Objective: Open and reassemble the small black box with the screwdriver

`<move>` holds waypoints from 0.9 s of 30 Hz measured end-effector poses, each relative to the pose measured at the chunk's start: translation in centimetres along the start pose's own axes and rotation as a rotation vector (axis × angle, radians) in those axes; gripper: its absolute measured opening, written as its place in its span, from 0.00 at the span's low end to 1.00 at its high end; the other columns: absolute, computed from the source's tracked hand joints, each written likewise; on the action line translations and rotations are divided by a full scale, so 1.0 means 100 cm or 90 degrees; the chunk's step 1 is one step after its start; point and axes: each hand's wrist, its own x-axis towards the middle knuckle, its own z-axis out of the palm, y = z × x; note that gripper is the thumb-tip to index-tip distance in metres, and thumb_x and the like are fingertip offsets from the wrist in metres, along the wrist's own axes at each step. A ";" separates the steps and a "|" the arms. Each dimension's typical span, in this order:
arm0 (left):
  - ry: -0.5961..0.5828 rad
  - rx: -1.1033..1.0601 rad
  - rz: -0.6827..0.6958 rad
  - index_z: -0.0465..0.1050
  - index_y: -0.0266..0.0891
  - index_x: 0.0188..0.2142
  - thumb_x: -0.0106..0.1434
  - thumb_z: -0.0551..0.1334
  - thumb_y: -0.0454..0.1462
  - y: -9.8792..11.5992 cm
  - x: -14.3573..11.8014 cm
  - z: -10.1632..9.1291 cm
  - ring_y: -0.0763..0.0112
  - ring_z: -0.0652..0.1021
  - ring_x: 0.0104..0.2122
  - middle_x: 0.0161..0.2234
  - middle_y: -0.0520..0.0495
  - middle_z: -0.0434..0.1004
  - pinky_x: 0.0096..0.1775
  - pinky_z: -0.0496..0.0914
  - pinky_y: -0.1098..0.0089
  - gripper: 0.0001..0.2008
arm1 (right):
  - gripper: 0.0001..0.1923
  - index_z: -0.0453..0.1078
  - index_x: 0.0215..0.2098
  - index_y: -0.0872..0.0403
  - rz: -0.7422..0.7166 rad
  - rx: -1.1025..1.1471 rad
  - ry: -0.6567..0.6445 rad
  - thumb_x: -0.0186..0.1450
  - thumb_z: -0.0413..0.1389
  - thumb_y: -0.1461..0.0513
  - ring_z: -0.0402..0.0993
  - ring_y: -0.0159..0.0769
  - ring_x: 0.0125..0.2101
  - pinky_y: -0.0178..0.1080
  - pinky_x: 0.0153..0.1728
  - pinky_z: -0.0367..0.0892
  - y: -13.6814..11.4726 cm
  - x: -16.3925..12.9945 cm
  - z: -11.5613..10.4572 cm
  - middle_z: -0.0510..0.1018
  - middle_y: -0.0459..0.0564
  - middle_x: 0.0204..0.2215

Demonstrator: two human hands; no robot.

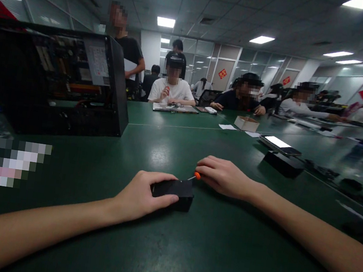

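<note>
My left hand grips a small black box that rests on the green table, fingers wrapped over its left side and top. My right hand lies just behind and to the right of the box. It holds a small screwdriver with an orange handle, whose thin metal tip points at the box's top right corner. Most of the handle is hidden inside the hand.
An open black computer case stands at the left. Another black box with a lit phone on it lies at the right. A small cardboard box sits farther back. Several people sit along the far side of the table.
</note>
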 end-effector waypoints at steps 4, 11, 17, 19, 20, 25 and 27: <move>-0.006 0.003 0.006 0.80 0.39 0.51 0.62 0.69 0.44 0.000 0.000 0.000 0.59 0.82 0.44 0.46 0.46 0.85 0.45 0.72 0.66 0.20 | 0.14 0.73 0.49 0.56 0.000 -0.030 0.003 0.75 0.47 0.60 0.72 0.37 0.38 0.38 0.38 0.67 0.001 0.001 0.002 0.78 0.54 0.40; -0.006 -0.007 0.011 0.80 0.39 0.51 0.62 0.69 0.42 0.001 0.001 0.000 0.60 0.82 0.43 0.45 0.47 0.85 0.45 0.72 0.66 0.19 | 0.17 0.71 0.55 0.57 -0.019 -0.007 -0.004 0.76 0.46 0.59 0.73 0.33 0.32 0.35 0.30 0.61 -0.015 0.002 -0.001 0.77 0.52 0.35; -0.003 -0.030 0.029 0.79 0.38 0.52 0.61 0.70 0.41 0.002 0.001 0.000 0.59 0.82 0.45 0.48 0.44 0.84 0.48 0.72 0.65 0.20 | 0.18 0.70 0.56 0.58 0.028 0.199 -0.072 0.76 0.47 0.57 0.76 0.34 0.36 0.35 0.36 0.67 -0.021 0.009 0.005 0.79 0.54 0.40; -0.001 -0.030 0.041 0.79 0.38 0.53 0.62 0.70 0.41 0.000 0.000 0.000 0.59 0.81 0.46 0.49 0.44 0.84 0.49 0.72 0.65 0.20 | 0.18 0.70 0.55 0.58 0.049 0.260 -0.087 0.76 0.47 0.56 0.77 0.35 0.38 0.36 0.39 0.69 -0.021 0.011 0.009 0.80 0.55 0.42; -0.001 -0.030 0.046 0.79 0.38 0.53 0.62 0.70 0.41 -0.001 0.000 0.000 0.59 0.81 0.47 0.49 0.44 0.84 0.49 0.72 0.65 0.20 | 0.18 0.70 0.55 0.58 0.053 0.274 -0.093 0.76 0.47 0.56 0.77 0.35 0.39 0.36 0.40 0.69 -0.021 0.011 0.010 0.80 0.55 0.42; -0.002 -0.030 0.055 0.79 0.39 0.52 0.62 0.70 0.41 -0.001 0.001 0.000 0.59 0.81 0.46 0.48 0.45 0.84 0.49 0.71 0.65 0.19 | 0.19 0.69 0.56 0.58 0.019 0.179 -0.073 0.75 0.47 0.56 0.75 0.34 0.35 0.35 0.35 0.67 -0.018 0.009 0.009 0.79 0.55 0.40; -0.002 -0.028 0.051 0.79 0.40 0.52 0.62 0.69 0.41 0.000 0.002 0.001 0.59 0.81 0.46 0.48 0.46 0.84 0.48 0.72 0.65 0.18 | 0.18 0.69 0.56 0.58 0.000 0.106 -0.039 0.75 0.47 0.57 0.73 0.34 0.34 0.35 0.32 0.64 -0.020 0.009 0.007 0.78 0.54 0.38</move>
